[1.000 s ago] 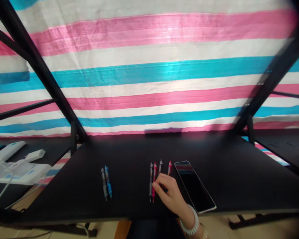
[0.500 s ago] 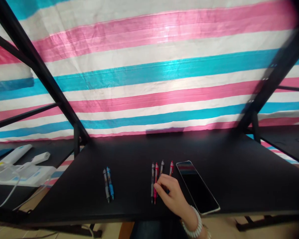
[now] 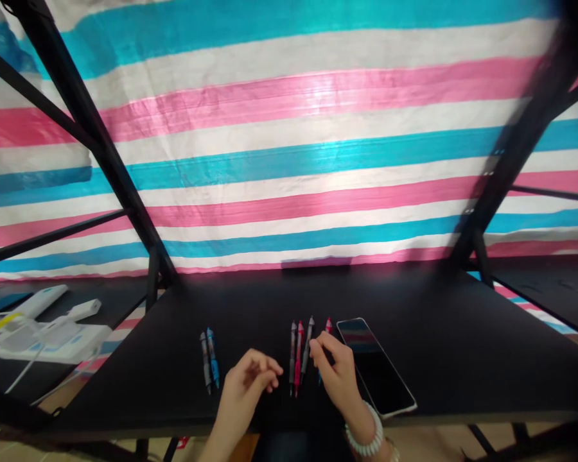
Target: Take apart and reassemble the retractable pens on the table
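Observation:
On the black table, a grey pen [image 3: 205,362] and a blue pen [image 3: 213,359] lie side by side at the left. Near the middle lie a grey pen [image 3: 292,359], a red pen [image 3: 298,359] and another grey pen [image 3: 307,350]. A red-topped pen [image 3: 328,325] is partly hidden under my right hand [image 3: 336,371], whose fingers are curled over it; whether they grip it I cannot tell. My left hand [image 3: 250,385] hovers left of the middle pens, fingers bent and apart, holding nothing. A phone [image 3: 378,369] lies right of my right hand.
White power strips and chargers with cables [image 3: 52,343] sit on a side table at the left. Black metal frame bars [image 3: 101,154] rise on both sides. A striped sheet [image 3: 318,154] hangs behind the black table [image 3: 250,301].
My left hand has come into view from the bottom edge. My right hand has shifted slightly right, away from the middle pens, uncovering more of the second grey one.

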A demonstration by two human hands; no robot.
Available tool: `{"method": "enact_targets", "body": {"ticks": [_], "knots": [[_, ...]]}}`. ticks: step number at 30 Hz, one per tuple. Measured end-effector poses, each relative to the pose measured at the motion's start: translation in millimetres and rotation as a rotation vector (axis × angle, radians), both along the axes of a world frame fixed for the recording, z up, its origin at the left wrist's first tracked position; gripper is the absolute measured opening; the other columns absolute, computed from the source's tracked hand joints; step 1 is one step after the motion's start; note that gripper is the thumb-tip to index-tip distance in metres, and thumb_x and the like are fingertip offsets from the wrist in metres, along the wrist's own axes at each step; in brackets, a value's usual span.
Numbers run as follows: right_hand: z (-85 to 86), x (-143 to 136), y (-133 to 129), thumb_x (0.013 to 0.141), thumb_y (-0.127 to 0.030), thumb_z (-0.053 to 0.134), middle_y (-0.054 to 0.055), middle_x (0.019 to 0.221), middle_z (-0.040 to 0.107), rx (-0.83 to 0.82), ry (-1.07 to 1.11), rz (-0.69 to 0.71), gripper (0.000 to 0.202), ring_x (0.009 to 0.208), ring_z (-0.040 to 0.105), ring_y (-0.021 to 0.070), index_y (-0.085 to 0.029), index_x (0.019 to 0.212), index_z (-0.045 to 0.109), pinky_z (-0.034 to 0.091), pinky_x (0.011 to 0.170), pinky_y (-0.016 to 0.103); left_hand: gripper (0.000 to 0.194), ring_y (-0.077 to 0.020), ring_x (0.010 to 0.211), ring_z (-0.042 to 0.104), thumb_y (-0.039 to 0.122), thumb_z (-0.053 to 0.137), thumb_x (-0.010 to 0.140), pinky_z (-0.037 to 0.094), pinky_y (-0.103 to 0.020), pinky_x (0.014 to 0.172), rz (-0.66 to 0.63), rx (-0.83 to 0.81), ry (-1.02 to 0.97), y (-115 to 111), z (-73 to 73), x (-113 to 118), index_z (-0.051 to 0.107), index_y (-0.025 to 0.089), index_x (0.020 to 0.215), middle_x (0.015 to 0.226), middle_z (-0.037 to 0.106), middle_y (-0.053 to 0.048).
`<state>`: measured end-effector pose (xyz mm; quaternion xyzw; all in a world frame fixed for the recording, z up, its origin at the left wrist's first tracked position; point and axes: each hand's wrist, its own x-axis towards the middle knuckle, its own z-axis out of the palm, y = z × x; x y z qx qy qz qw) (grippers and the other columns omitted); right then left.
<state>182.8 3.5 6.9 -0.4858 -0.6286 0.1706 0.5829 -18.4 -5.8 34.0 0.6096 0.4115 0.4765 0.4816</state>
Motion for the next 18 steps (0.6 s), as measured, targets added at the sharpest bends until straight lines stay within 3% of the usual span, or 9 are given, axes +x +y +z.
{"method": "enact_targets", "body": {"ticks": [4,8,13,18], "knots": [[-1.6,-1,1,0.104,-0.039,0.042,-0.002,0.057,0.048,0.002,0.034,-0.034,0.047,0.053,0.047,0.0132,-0.021,0.062,0.05,0.036,0.053,0.026,0.014,-0.0136,0.052,0.057,0.024,0.06,0.085,0.044,-0.025,0.052,0.004,0.01,0.051,29,-11.8,11,0.055,0.021,0.072,0.069,0.071,-0.002],[-0.9,-2,1,0.104,-0.039,0.044,-0.002,0.056,0.049,0.002,0.052,-0.047,0.047,0.052,0.047,0.0131,-0.02,0.061,0.051,0.035,0.052,0.026,0.015,-0.0132,0.05,0.055,0.02,0.057,0.083,0.044,-0.024,0.052,-0.023,0.052,0.15,34,-14.0,11,0.061,0.02,0.069,0.065,0.068,-0.001],[0.7,-1,1,0.103,-0.038,0.045,-0.002,0.056,0.048,-0.006,0.059,-0.035,0.047,0.052,0.046,0.0127,-0.02,0.061,0.05,0.034,0.052,0.026,0.018,-0.0137,0.053,0.059,0.016,0.059,0.081,0.046,-0.023,0.055,-0.075,0.113,0.28,15,-3.8,-6,0.068,0.021,0.066,0.069,0.071,-0.001],[-0.6,0,1,0.102,-0.038,0.046,-0.003,0.056,0.047,-0.02,0.076,-0.031,0.046,0.053,0.045,0.0123,-0.021,0.06,0.046,0.033,0.053,0.026,0.026,-0.014,0.051,0.063,0.023,0.052,0.092,0.047,-0.02,0.052,-0.109,0.381,0.55,-19,-0.3,-58,0.069,0.024,0.072,0.065,0.071,0.0]]}}
